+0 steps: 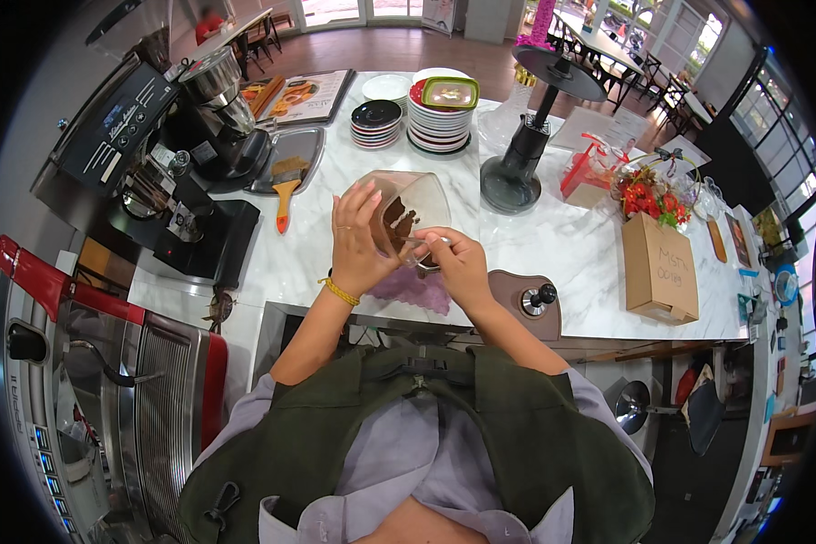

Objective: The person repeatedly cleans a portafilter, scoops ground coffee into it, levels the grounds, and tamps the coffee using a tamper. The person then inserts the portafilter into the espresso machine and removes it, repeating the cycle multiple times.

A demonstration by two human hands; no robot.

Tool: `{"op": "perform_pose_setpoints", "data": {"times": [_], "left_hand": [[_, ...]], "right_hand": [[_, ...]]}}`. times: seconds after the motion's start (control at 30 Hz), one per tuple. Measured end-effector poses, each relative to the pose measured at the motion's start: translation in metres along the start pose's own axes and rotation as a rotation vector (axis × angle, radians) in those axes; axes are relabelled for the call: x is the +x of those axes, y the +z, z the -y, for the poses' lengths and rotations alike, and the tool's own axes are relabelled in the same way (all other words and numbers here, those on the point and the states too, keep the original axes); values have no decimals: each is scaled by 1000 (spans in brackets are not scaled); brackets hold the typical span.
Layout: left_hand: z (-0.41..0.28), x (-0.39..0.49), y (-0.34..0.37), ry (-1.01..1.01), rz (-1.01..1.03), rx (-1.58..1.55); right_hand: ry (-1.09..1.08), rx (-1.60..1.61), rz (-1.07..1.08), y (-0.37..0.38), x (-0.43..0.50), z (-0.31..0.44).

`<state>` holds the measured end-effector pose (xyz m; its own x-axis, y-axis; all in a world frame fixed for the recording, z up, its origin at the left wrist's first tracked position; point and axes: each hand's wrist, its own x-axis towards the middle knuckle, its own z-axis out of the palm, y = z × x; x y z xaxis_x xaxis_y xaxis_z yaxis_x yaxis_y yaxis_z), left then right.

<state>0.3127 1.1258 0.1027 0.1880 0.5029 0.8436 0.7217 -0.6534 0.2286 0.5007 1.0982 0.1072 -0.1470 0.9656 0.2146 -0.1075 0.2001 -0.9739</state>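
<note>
My left hand (362,238) grips a clear plastic container (430,197) from its left side and holds it tilted. Inside lies dark brown powder (398,221), which looks like ground coffee. Between the thumb and fingers of my right hand (457,262) is the handle of a small metal spoon (418,240), its far end inside the container. Below the container, partly hidden by my hands, is a small metal-rimmed vessel (430,266), with dark powder near it. A purple cloth (415,291) lies under the hands on the marble counter.
A brush (285,194) rests on a grey tray (316,153) at the left, beside coffee grinders (211,115). Plate stacks (440,122) stand behind. Rightward are a tamper (538,299) on a brown mat (510,285), a dark stand (513,183) and a cardboard box (659,272). A red-trimmed espresso machine (170,381) is lower left.
</note>
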Motion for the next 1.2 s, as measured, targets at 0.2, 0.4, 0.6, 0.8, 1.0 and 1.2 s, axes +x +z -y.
{"op": "perform_pose_setpoints", "data": {"times": [0.2, 0.4, 0.6, 0.8, 1.0, 1.2], "left_hand": [[-1, -5, 0, -185, -10, -76], [0, -8, 3, -267, 25, -180], [0, -9, 1, -277, 52, -184], [0, -6, -3, -272, 71, -205], [12, -9, -4, -231, 109, -40], [38, -22, -19, -379, 77, 14]], "right_hand": [[176, 216, -115, -13, 2, 2], [127, 194, -141, -16, 2, -4], [105, 175, -144, -20, 1, -6], [141, 255, -159, -21, 3, -3], [172, 364, -196, -28, 0, 4], [165, 276, -236, -58, -15, -12]]}}
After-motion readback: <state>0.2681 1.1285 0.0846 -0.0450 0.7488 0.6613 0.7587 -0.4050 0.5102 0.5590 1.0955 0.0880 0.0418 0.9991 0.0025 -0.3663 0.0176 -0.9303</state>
